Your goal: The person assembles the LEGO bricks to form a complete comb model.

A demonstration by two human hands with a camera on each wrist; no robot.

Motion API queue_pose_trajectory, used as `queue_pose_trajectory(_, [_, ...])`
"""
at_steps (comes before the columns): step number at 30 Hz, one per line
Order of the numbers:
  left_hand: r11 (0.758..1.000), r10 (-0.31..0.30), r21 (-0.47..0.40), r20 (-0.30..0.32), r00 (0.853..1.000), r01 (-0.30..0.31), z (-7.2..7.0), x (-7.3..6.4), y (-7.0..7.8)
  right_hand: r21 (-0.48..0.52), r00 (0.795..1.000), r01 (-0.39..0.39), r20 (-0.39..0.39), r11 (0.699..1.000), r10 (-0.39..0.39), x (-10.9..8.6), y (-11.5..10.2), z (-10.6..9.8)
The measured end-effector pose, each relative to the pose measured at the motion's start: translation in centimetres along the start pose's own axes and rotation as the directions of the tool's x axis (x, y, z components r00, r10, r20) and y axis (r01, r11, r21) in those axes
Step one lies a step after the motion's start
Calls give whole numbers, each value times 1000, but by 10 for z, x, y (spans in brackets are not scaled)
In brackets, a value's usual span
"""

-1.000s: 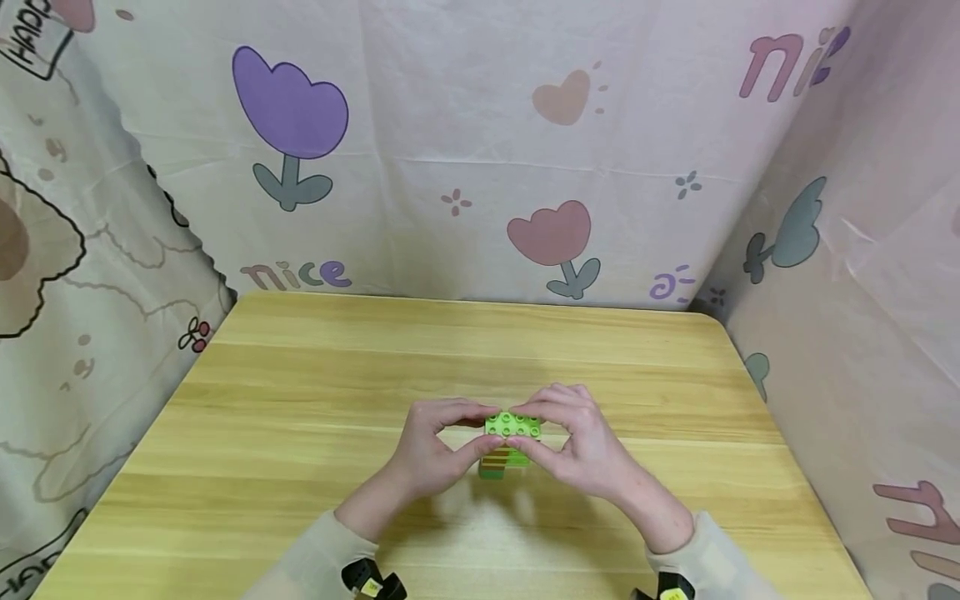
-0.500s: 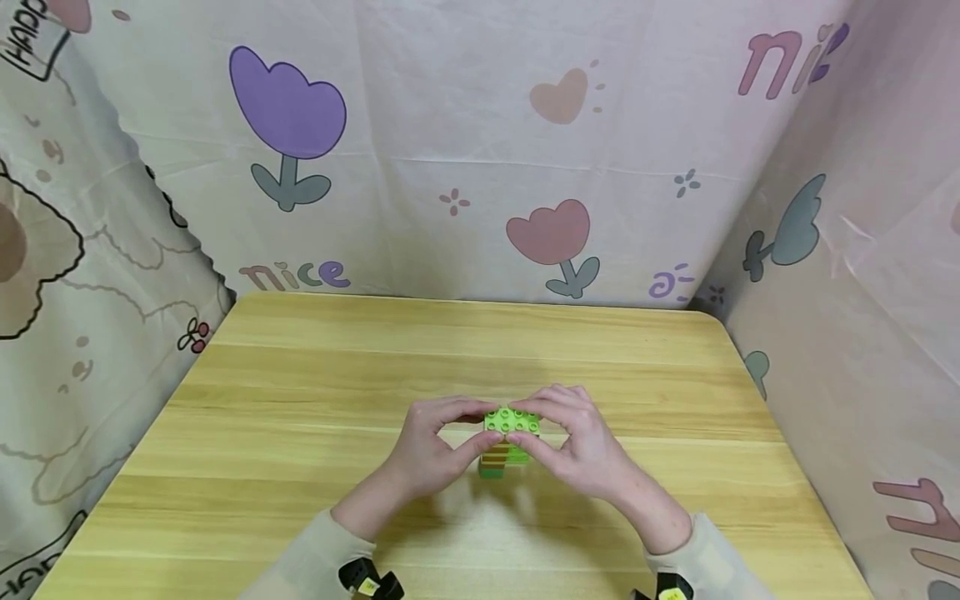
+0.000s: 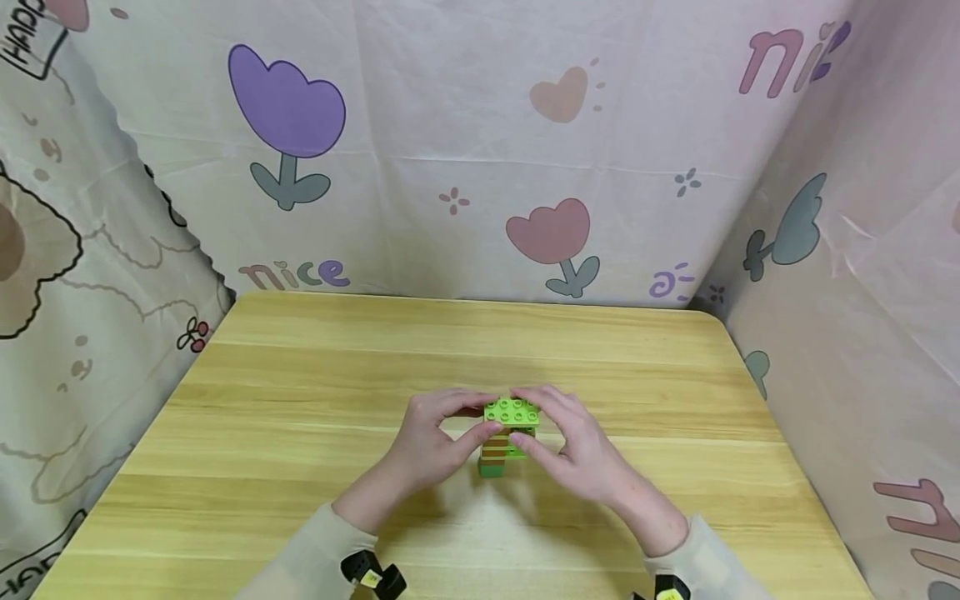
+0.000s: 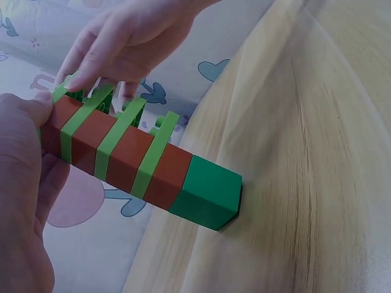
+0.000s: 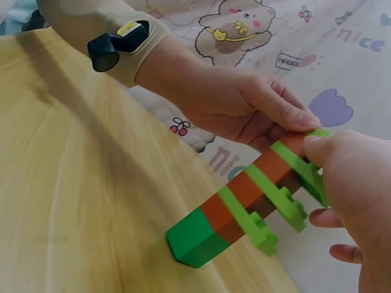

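A tall stack of building blocks (image 3: 493,450) stands on the table, with a dark green block (image 4: 208,192) at its foot. Above that, brown blocks (image 5: 234,207) alternate with light green plates (image 5: 263,186) that jut out to one side. A studded light green plate (image 3: 512,410) caps it. My left hand (image 3: 433,437) pinches the upper end between thumb and fingers. Around the top plate's other end is my right hand (image 3: 573,442), its thumb and fingers spread apart; its thumb is at the front, just under the plate. Whether its fingertips touch is unclear.
The wooden table (image 3: 300,367) extends around the stack on every side. Printed cloth (image 3: 420,125) hangs behind the table and along both sides. Each sleeve carries a small black wrist camera (image 3: 372,575).
The stack's top plate shows slightly higher and farther back in the head view. My right thumb and fingers have spread apart, and its thumb has slipped below the plate's edge.
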State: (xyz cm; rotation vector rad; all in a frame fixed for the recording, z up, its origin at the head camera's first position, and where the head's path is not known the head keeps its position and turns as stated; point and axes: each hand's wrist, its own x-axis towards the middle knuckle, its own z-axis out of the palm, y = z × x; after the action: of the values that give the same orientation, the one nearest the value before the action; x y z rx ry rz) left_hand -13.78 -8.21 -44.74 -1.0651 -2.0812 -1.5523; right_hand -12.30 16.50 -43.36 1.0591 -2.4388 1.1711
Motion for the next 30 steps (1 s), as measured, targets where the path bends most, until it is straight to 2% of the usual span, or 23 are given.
queue_pose_trajectory(6, [1000,-8,11,4,1000,8,0,3,1,33,1000,19,13,999,-20,-9,8,7])
queue_pose_trajectory(15, [999,-45,6,5,999,45,-1,10,-4,20,999,34,38,999,-35,-20,21,17])
queue_pose_trajectory(21, [994,-111,3,9,994,111,-2,14,-9,10,999,17,35,1000,-18,-20,26,23])
queue_pose_trajectory(30, [990,-142,22,-4,990,142,-2,18,-16,4,999,35,7,999,-35,-18,33,33])
